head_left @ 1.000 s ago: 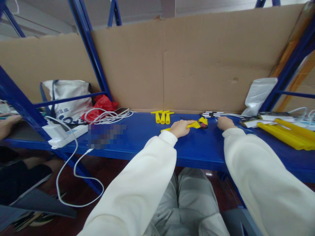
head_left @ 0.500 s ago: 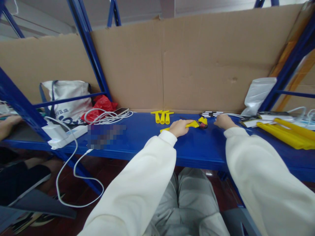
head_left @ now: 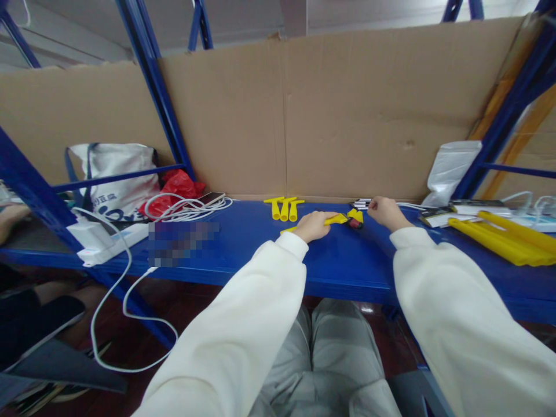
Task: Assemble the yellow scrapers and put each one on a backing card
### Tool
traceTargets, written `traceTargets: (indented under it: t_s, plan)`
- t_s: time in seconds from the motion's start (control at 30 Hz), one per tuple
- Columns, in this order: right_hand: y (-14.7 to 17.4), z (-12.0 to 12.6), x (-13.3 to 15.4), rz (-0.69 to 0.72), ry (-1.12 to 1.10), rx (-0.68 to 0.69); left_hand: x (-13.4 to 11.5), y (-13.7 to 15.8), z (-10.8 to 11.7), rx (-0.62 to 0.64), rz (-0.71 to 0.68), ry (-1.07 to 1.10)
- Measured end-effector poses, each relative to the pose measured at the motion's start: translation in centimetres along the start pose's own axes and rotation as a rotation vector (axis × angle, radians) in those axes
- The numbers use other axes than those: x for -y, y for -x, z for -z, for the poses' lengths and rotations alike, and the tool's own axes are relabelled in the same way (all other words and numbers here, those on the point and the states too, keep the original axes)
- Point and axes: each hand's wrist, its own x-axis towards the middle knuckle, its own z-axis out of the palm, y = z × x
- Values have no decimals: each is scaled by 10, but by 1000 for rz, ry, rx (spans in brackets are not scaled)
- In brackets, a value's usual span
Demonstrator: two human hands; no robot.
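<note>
My left hand [head_left: 311, 226] is wrapped round the handle of a yellow plastic tool [head_left: 337, 219], whose flared end points right; the other end shows left of the hand. Just beyond that flared end lie a small yellow piece [head_left: 355, 214] and a red-and-black object [head_left: 355, 223], too small to name. My right hand [head_left: 386, 212] has its fingers drawn together above the blue shelf, near a stack of black-and-white strips [head_left: 360, 204]. Whatever its fingertips hold is too small to make out. Three yellow T-shaped pieces with hollow round handles [head_left: 284, 209] lie side by side behind my left hand.
Long yellow pieces [head_left: 495, 240] and flat packs [head_left: 473, 207] lie on the right. At left are a power strip [head_left: 102, 246], coiled white cable [head_left: 186, 207], red plastic bag [head_left: 178, 185] and cloth bag [head_left: 117, 174]. Cardboard [head_left: 347, 116] stands behind. Another person's hand [head_left: 13, 220] shows far left.
My right hand has lifted slightly and moved left, its fingers now drawn up off the shelf. My left hand keeps its hold on the yellow tool. The whole view has shifted slightly.
</note>
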Motion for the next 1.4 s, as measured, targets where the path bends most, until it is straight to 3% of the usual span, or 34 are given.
traceTargets:
  t_s: [0.17, 0.33, 0.4, 0.57, 0.8, 0.97, 1.4]
  plan:
    - [0, -1, 4, 22, -8, -26, -13, -15, 9, -51, 7, 332]
    - [0, -4, 6, 45, -64, -59, -39, -21, 20, 86, 257, 878]
    - [0, -6, 7, 45, -100, -68, -43, -21, 20, 111, 314, 966]
    - [0, -7, 13, 91, -267, -68, -36, -20, 12, 164, 448, 1029]
    - [12, -7, 34, 162, -514, -33, -29, -13, 5, 216, 519, 1009]
    - [20, -12, 45, 149, -661, 151, -28, -12, 2, 200, 505, 1009]
    - [23, -7, 51, 40, -918, 280, -26, -13, -2, 129, 448, 1048]
